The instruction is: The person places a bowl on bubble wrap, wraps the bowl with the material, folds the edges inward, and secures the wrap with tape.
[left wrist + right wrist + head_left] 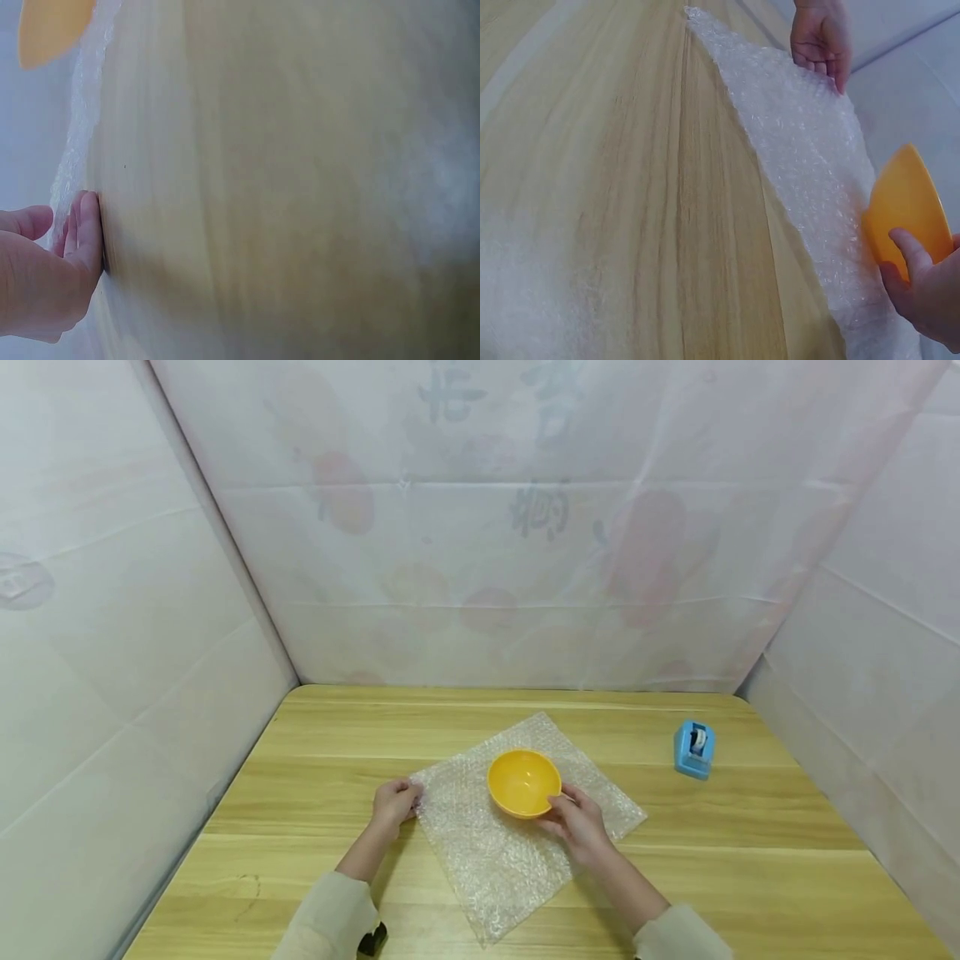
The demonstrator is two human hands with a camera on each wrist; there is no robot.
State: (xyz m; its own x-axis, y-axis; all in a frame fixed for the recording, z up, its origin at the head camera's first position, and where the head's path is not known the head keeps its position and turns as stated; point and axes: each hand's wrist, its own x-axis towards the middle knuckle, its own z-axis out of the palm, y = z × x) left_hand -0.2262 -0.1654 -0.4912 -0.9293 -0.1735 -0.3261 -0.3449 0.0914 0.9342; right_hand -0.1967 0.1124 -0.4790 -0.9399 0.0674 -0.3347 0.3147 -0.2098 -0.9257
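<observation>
Both hands (393, 802) (582, 827) partly hide bubble wrap (501, 868).

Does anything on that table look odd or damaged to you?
A faint dark mark on the wooden tabletop, toward its near left, breaks the grain; stain or scratch, I can't tell. The bubble wrap lies diagonally to the tabletop's edges, but nothing looks spilled or broken.

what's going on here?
A person's right hand holds a yellow bowl by its side, over a sheet of bubble wrap on the wooden table. The left hand grips the sheet's left corner. The bubble wrap is spread out, not folded over the bowl. A blue tape dispenser sits off to the right, untouched.
</observation>
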